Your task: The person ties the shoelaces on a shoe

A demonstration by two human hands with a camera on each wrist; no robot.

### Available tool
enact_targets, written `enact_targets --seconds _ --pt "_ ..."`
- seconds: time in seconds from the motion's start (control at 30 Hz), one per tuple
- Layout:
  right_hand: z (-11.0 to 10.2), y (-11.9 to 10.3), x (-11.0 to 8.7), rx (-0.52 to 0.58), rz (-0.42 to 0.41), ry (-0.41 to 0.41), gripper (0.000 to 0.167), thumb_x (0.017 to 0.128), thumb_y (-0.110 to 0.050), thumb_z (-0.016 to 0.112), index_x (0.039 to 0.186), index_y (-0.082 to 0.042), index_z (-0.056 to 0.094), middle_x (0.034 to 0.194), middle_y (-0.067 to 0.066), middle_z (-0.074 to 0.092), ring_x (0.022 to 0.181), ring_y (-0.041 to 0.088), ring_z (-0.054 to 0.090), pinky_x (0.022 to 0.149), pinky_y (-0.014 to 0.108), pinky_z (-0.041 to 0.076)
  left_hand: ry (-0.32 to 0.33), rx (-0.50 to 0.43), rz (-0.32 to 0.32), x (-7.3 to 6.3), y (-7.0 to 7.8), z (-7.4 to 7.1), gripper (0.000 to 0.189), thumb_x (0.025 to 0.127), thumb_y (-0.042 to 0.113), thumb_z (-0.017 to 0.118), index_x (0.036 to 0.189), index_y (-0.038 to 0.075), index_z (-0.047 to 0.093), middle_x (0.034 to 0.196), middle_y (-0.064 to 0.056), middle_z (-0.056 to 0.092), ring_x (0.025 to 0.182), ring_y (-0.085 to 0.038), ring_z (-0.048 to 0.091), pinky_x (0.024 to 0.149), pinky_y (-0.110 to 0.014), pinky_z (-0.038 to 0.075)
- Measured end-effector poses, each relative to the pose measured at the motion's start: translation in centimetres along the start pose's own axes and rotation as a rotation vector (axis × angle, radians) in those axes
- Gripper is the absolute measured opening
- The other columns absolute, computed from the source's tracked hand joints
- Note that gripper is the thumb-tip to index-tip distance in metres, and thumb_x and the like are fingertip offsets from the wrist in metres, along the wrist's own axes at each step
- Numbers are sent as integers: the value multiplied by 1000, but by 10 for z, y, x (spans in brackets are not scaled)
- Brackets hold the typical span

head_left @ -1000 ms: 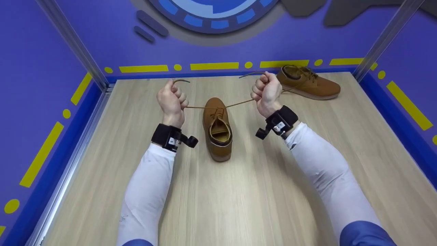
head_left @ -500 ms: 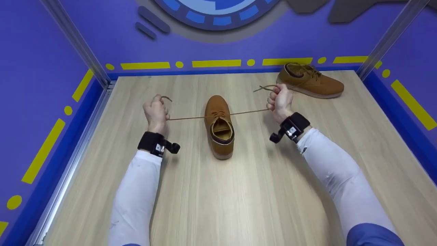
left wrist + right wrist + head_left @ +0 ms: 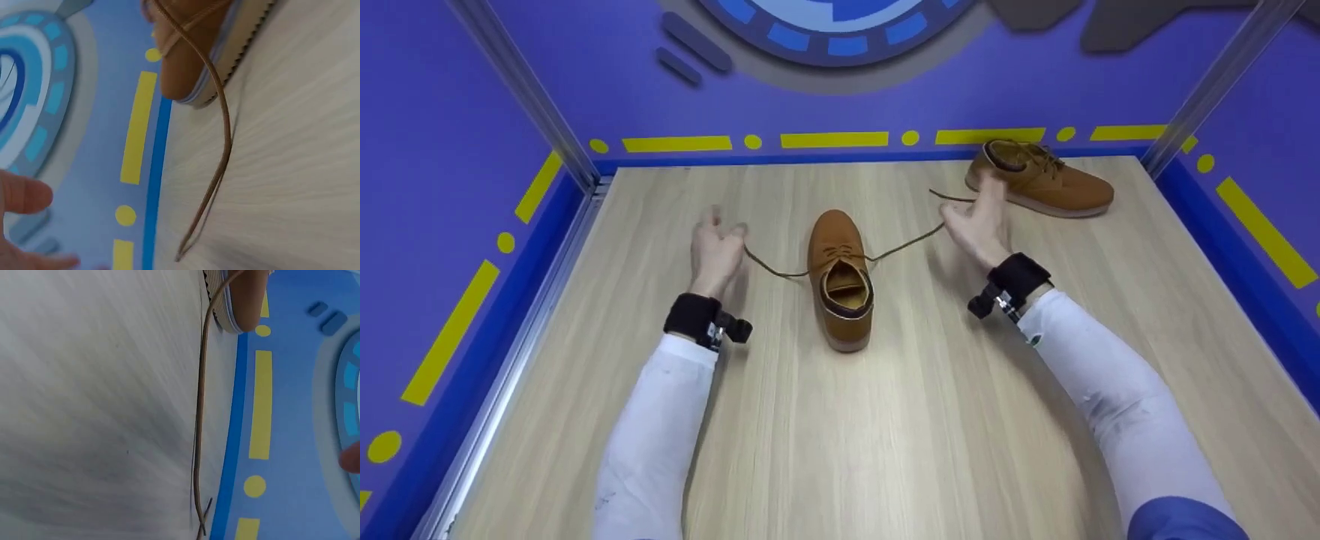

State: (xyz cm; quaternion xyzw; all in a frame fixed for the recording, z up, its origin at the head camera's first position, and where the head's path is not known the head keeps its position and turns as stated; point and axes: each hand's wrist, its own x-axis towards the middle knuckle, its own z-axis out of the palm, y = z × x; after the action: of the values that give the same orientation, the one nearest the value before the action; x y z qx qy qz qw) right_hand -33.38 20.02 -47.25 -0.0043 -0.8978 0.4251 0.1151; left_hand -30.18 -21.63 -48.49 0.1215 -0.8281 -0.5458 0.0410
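A brown lace-up shoe [image 3: 835, 229] stands mid-table in the head view, toe pointing away. Its left shoelace [image 3: 780, 274] curves slack towards my left hand [image 3: 717, 251], whose fingers are spread and blurred. To the right, the other lace [image 3: 907, 244] runs up behind my right hand [image 3: 979, 225], with its loose end showing past the fingers. That hand is also opened out. In the left wrist view, the lace [image 3: 226, 129] hangs apart from the thumb [image 3: 25, 194]. The right wrist view has a lace [image 3: 199, 410] well away from the thumb tip [image 3: 351, 458].
A second brown shoe [image 3: 1065, 191] sits at the back right of the wooden table [image 3: 840, 435], close to the blue back wall [image 3: 847, 112]. Side walls rise along the left and right table edges. Each wrist wears a black camera strap [image 3: 694, 319].
The hands first pulled the laces outward and taut, moving apart and nearer the body. Now both hands have uncurled and let go, and the laces have gone slack.
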Motion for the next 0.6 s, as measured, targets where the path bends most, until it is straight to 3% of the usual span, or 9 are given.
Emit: enact_targets --seconds 0.07,0.13,0.2,0.27,0.37,0.6 --pt "9 -4 -8 56 -98 -135 69 100 -17 68 164 2 49 161 27 58 117 39 68 102 38 58 -123 49 78 -22 20 8 59 108 23 64 163 6 56 161 -21 64 143 -38 65 122 -51 52" --pt "22 -11 -18 138 -147 -323 61 99 -3 65 159 3 56 154 26 65 100 34 71 87 29 59 -241 113 180 -33 27 20 46 105 17 68 149 5 70 146 -19 75 128 -36 73 112 -49 58" --pt "35 -19 -29 190 -147 -481 61 99 2 63 159 2 56 152 26 67 105 31 74 86 25 62 -354 197 259 -43 34 30 38 103 14 71 139 4 77 138 -17 80 122 -33 76 110 -46 59" --pt "46 -25 -39 210 -135 -587 64 98 4 61 162 1 52 154 26 66 109 36 76 87 29 66 -398 295 327 -50 40 37 34 101 14 72 134 6 79 134 -14 82 117 -31 76 106 -46 60" --pt "59 -32 -50 190 -148 -635 63 99 5 61 161 -1 53 145 28 71 112 39 78 90 33 67 -395 383 373 -56 43 44 30 99 11 72 127 7 82 124 -12 84 110 -30 77 99 -46 61" --pt "65 -30 -54 195 -204 -589 51 101 4 64 151 3 60 118 30 81 88 19 79 75 18 60 -388 394 404 -60 43 41 25 98 10 70 117 3 85 108 -14 84 96 -25 75 86 -35 58"
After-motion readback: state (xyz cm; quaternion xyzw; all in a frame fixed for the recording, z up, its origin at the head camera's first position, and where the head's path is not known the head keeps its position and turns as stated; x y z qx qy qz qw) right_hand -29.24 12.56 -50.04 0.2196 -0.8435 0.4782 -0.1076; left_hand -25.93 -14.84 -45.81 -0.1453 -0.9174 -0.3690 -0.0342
